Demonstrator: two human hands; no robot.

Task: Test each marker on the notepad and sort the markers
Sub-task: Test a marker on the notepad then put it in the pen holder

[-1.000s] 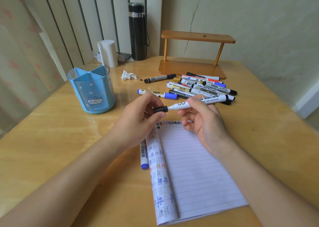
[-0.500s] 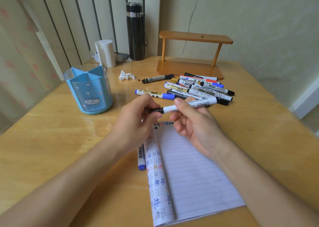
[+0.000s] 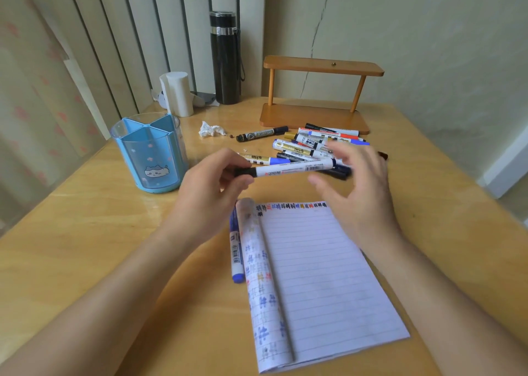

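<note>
Left hand (image 3: 213, 192) pinches white marker (image 3: 288, 170) above notepad (image 3: 320, 275)

Home desk: curtain (image 3: 43, 90), flask (image 3: 225, 58), pen holder (image 3: 151, 152).

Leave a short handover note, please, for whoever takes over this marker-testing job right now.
Left hand pinches the black cap end of a white-barrelled marker, held level above the wooden table. Right hand is open, blurred, beside its far end.
Lined white notepad lies in front, coloured test marks along its top: some testing done. A blue-capped white marker lies beside its left edge.
Left: test the held marker and the loose marker pile behind; the translucent blue divided holder shows no markers.
</note>
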